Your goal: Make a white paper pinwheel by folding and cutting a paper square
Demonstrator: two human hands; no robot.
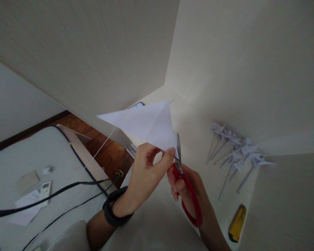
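A folded sheet of white paper (pixel 149 122) with crease lines is held up in the middle of the view. My left hand (pixel 149 170), with a black band on its wrist, pinches the paper's lower corner between thumb and fingers. My right hand (pixel 189 188) grips red-handled scissors (pixel 191 202), fingers through the loops. Their metal blades point away from me at the paper's right edge, close to my left thumb. Whether the blades are cutting into the paper, I cannot tell.
Several white paper pinwheels (pixel 238 150) on thin sticks lie on the white surface at right. A yellow-and-black tool (pixel 237 223) lies nearer. Behind the paper, a phone (pixel 137 105) partly shows. At left, a mattress (pixel 57 181) holds a remote (pixel 45 193) and paper scraps; dark cables cross it.
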